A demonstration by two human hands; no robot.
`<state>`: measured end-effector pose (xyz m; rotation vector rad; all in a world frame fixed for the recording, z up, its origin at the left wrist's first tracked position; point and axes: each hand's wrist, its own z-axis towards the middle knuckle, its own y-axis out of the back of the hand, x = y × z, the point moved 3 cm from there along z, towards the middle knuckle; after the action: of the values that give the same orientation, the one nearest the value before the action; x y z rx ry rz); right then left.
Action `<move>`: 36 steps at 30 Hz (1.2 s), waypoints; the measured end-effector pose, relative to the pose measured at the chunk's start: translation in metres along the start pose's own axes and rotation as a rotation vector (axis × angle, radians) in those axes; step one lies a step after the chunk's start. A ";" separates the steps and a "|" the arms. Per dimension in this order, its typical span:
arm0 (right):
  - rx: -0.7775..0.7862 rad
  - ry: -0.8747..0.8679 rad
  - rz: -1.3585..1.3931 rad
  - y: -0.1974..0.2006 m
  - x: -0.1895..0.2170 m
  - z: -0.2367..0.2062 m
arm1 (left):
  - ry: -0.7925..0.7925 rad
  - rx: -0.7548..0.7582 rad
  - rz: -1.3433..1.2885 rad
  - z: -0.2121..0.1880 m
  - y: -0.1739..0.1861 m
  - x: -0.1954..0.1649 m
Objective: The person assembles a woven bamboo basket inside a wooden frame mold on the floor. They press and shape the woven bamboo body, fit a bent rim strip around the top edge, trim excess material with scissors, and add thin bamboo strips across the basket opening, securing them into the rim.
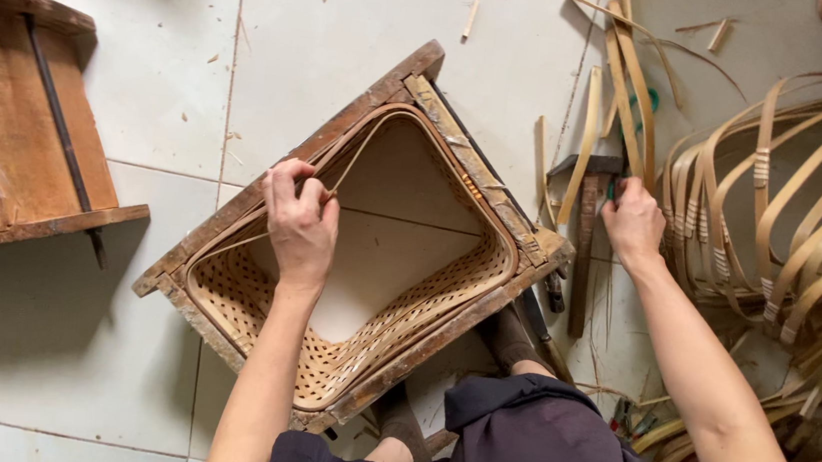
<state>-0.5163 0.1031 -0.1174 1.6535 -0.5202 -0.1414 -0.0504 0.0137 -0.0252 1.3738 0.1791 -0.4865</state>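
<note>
We see L hand (301, 222) pinching a thin cane strip (349, 167) at rim of woven basket (360, 342) in wooden frame (230, 229); R hand (633, 222) closed on hammer (590, 193), well apart.

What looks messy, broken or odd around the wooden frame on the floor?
Pale bamboo offcuts lie scattered over the white tiled floor. The square wooden frame sits skewed to the tile lines, its edges worn and chipped. Nothing looks spilled.
</note>
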 end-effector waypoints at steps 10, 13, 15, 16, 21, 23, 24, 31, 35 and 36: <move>0.073 -0.195 0.474 0.052 -0.028 -0.021 | -0.056 -0.040 0.014 0.007 0.002 -0.001; -0.057 -0.109 0.434 0.085 -0.036 -0.037 | -0.010 0.000 -0.039 0.008 0.001 -0.001; -0.099 -0.021 0.519 0.105 -0.035 -0.041 | -0.031 -0.029 -0.021 0.009 0.001 -0.001; -0.110 0.085 0.646 0.118 -0.032 -0.042 | -0.039 -0.043 -0.010 0.009 0.001 -0.001; 0.367 0.435 1.252 0.174 -0.002 -0.042 | -0.018 -0.034 -0.009 0.010 -0.001 0.000; 0.601 0.547 1.235 0.186 0.016 -0.048 | -0.013 -0.035 -0.016 0.009 -0.002 0.000; 0.697 0.516 1.323 0.185 0.025 -0.053 | -0.021 -0.044 -0.009 0.009 -0.001 0.000; 1.280 0.026 1.763 0.128 0.091 -0.140 | -0.019 -0.039 -0.010 0.010 0.000 0.000; 1.220 -0.146 1.752 0.136 0.107 -0.168 | -0.028 -0.049 0.008 0.010 -0.002 0.002; 1.193 -0.187 1.686 0.141 0.109 -0.168 | -0.029 -0.053 0.002 0.010 -0.003 0.002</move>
<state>-0.3904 0.2017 0.0678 1.6530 -2.2249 1.5028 -0.0512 0.0036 -0.0267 1.3143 0.1663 -0.4963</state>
